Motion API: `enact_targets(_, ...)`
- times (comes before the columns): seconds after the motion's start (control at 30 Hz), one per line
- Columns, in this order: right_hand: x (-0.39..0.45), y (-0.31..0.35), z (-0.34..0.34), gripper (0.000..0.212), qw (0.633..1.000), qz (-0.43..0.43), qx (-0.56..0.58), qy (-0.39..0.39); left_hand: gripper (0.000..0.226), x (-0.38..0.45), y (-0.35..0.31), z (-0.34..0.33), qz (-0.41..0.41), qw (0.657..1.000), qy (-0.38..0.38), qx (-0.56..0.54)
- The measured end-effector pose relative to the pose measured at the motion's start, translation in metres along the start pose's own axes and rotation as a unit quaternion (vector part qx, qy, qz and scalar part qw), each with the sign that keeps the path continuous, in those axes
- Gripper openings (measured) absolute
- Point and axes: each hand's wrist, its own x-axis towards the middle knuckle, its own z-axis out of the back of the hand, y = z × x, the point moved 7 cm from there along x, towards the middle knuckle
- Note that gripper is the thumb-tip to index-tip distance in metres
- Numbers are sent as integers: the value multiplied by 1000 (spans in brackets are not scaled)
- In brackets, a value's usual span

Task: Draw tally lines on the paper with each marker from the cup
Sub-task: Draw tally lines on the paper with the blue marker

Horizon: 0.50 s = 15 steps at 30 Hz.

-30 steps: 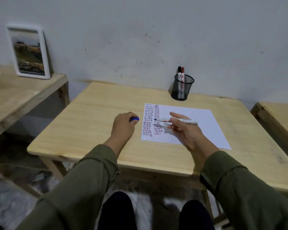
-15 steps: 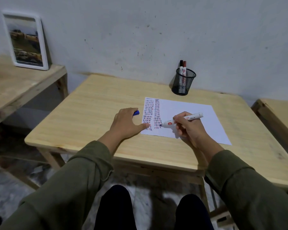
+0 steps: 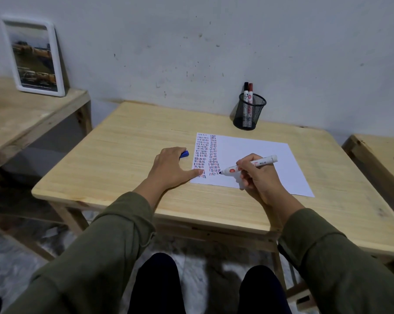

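Observation:
A white sheet of paper (image 3: pixel 259 159) lies on the wooden table (image 3: pixel 128 155), its left side filled with two columns of red and dark tally lines (image 3: pixel 206 155). My right hand (image 3: pixel 257 175) grips a white marker (image 3: pixel 250 165) with a blue tip that touches the paper at the bottom of the second column. My left hand (image 3: pixel 171 168) rests beside the sheet, thumb pressing its lower left corner, fingers curled around the blue cap (image 3: pixel 184 154). A black mesh cup (image 3: pixel 249 112) at the back holds a black and a red marker (image 3: pixel 248 91).
A framed picture (image 3: pixel 34 56) leans on the wall on a second wooden table (image 3: pixel 21 116) to the left. Another wooden table's edge (image 3: pixel 377 155) shows at the right. My knees are under the front edge.
My right hand turned the marker from lying flat to a writing grip and brought its tip down to the paper. My left hand's thumb spread out onto the sheet's corner.

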Motion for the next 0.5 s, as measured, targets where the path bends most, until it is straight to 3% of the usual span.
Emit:
enact_targets(0.4,0,-2,0,8,1000,-20,6,3,82,3,4,-2,0,1000,9,24)
enact_targets(0.5,1,-2,2,11,1000,-15,24,-2,68,3,3,-3,-5,1000,9,27)
